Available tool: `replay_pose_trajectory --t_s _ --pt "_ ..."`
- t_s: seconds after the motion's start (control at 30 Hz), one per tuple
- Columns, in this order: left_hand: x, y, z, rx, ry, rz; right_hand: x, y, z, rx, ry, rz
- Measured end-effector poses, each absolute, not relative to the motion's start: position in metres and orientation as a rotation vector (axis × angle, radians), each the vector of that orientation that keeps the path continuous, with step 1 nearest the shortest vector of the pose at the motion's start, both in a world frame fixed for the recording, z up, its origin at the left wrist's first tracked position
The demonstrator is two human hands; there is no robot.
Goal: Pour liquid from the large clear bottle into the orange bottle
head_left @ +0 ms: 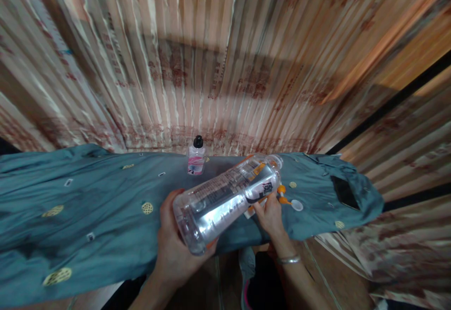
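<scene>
over the cloth-covered desk (116, 178), a large clear bottle (229, 197) lies tilted in your grasp, base toward you, neck pointing away to the right. your left hand (176, 249) is curled round the base, holding it. your right hand (270, 213) is bent in by the shoulder, beside an orange-and-white spoon (297, 205); cannot tell what it grips. progress: bottle appears lifted, no cap made out on its neck; contents unclear. small black-capped bottle (196, 159) stands upright behind, untouched; phone (344, 192) lies at right, also untouched.
</scene>
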State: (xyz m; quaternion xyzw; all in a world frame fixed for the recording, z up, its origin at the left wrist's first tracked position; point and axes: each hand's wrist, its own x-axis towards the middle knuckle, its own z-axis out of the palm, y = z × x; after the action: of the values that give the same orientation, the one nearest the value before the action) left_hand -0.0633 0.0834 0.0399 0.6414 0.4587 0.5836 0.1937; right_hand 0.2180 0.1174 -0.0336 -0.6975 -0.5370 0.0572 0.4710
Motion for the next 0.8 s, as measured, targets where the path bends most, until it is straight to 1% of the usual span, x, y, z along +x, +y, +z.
replay_pose_trajectory --t_s 0.03,0.17,0.3,0.53,0.8 --pt "-0.0637 0.0833 0.0394 1.823 1.276 1.597 0.2176 0.1175 -0.0329 -1.71 -1.31 0.153" --pt "-0.064 0.081 0.0364 1.667 1.323 1.636 0.2167 0.1178 -0.0315 -1.734 -1.288 0.166" --pt "-0.0637 0.0793 0.037 1.7 1.324 1.574 0.2175 0.1179 -0.0336 -1.736 -1.293 0.152" --pt "-0.061 0.0822 0.0375 1.726 1.35 1.673 0.2195 0.1181 -0.0371 -1.759 -1.315 0.11" --pt "-0.062 0.0801 0.0363 1.67 1.311 1.666 0.2198 0.1184 -0.0367 -1.752 -1.329 0.109"
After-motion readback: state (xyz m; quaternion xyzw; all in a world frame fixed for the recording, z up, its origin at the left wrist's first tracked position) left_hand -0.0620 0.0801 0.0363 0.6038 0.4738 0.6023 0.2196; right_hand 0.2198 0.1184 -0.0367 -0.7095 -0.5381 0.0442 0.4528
